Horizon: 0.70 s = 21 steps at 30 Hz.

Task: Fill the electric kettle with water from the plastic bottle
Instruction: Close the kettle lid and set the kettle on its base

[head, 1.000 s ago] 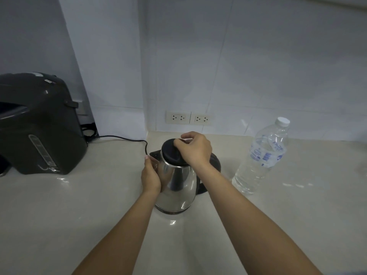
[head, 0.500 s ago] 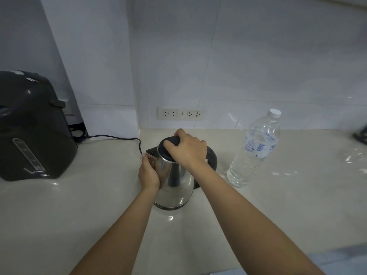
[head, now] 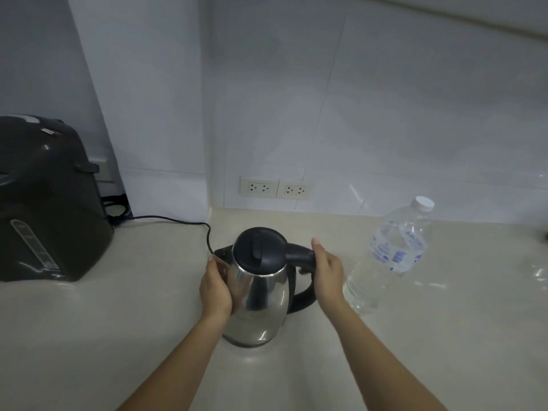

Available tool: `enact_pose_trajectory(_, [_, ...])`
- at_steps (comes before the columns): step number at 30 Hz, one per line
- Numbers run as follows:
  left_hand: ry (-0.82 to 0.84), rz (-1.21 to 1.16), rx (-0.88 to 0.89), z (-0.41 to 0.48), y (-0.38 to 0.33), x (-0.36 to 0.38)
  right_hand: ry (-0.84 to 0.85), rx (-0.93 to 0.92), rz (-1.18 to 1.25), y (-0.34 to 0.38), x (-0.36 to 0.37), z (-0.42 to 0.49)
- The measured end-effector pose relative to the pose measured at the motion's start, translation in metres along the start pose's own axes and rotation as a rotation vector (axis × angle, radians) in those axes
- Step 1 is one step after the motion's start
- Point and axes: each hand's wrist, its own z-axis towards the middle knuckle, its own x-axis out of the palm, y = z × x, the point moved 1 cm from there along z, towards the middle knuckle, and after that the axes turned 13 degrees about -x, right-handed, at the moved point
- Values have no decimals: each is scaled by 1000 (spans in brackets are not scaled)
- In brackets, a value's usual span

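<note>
A steel electric kettle (head: 261, 301) with a black lid (head: 258, 250) stands on the pale counter (head: 118, 336), its lid down. My left hand (head: 215, 287) is pressed flat against the kettle's left side. My right hand (head: 327, 271) rests on the upper end of the black handle (head: 299, 255), fingers around it, thumb up. A clear plastic water bottle (head: 394, 256) with a white cap stands capped just right of my right hand, partly full.
A large black hot-water dispenser (head: 44, 203) stands at the far left, with a black cord (head: 178, 222) running from beside it to the kettle's base. Two wall sockets (head: 275, 188) sit in the white wall behind the kettle.
My right hand has come off the kettle lid and moved right onto the handle. My left hand stays on the kettle's side. The lid is now uncovered.
</note>
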Motion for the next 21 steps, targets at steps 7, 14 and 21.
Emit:
enact_pose_trajectory(7, [-29,-61,28,3,-25,21,-227,-43,-23,2,14,37])
enact_pose_trajectory(14, [26,-40,131,23,-119,74,-302,-164,-2,49,23,130])
enact_pose_trajectory(21, [25,43,17,71,-129,102,-266,-146,-69,22,46,181])
